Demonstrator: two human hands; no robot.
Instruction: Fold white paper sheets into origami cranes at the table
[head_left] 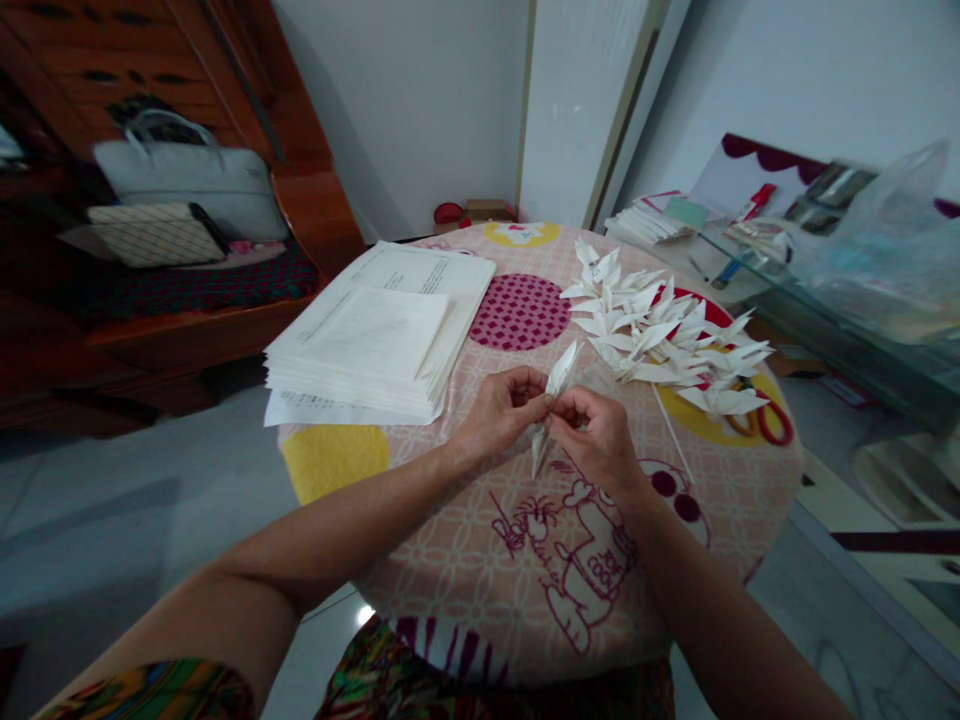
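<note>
Over the middle of the round table, a narrow folded paper piece (pixel 561 368) with pointed ends is pinched between my two hands. My left hand (pixel 504 408) grips it from the left, thumb and fingers closed. From the right, my right hand (pixel 596 430) pinches the same paper, its fingertips almost touching the left ones. To the right lies a heap of white folded paper flowers (pixel 652 325) with pointed petals. A stack of white paper sheets (pixel 360 330), some printed, rests at the left; a smaller folded sheet lies on top.
A patterned cloth (pixel 450 520) covers the table. Red-handled scissors (pixel 774 420) lie partly under the flowers, near a thin white stick (pixel 675 435). At right stands a glass shelf (pixel 825 310) with a plastic bag (pixel 877 250). A wooden bench (pixel 225 330) holds a grey handbag (pixel 187 180) at left.
</note>
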